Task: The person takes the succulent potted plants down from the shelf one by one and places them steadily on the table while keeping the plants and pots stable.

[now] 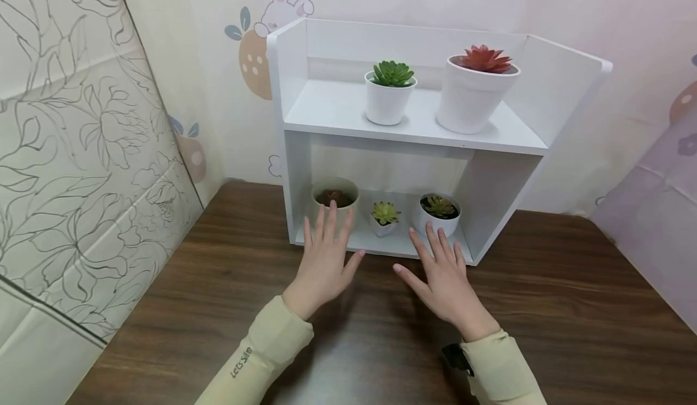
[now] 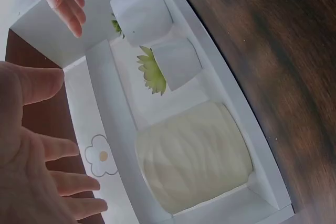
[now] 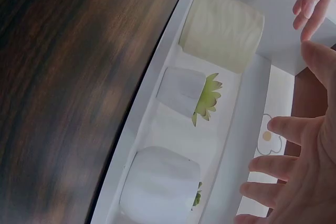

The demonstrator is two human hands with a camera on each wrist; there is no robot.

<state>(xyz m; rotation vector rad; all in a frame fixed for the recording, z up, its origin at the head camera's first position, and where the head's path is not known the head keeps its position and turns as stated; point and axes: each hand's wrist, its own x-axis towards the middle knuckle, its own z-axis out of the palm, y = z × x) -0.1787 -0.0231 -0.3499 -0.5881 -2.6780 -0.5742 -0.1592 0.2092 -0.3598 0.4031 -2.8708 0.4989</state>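
Note:
In the head view my left hand (image 1: 325, 260) hovers with spread fingers before the cream pot (image 1: 334, 188), which holds a dark reddish succulent. My right hand (image 1: 443, 281) is spread likewise, its fingertips overlapping the front of a round white pot (image 1: 446, 223) with a green succulent. Between them sits a small white pot (image 2: 176, 64) with a yellow-green succulent (image 1: 385, 212). All three pots stand on the lower level of a white shelf (image 1: 291, 211). Neither hand holds anything; both wrist views show gaps between the palms and the pots.
On the upper level stand a white pot (image 1: 388, 103) with a green succulent and a larger white pot (image 1: 471, 102) with a red succulent. The shelf rests on a dark wooden table (image 1: 229, 284) against a patterned wall (image 1: 218, 78). A panel with flower drawings (image 1: 98, 151) borders the left side.

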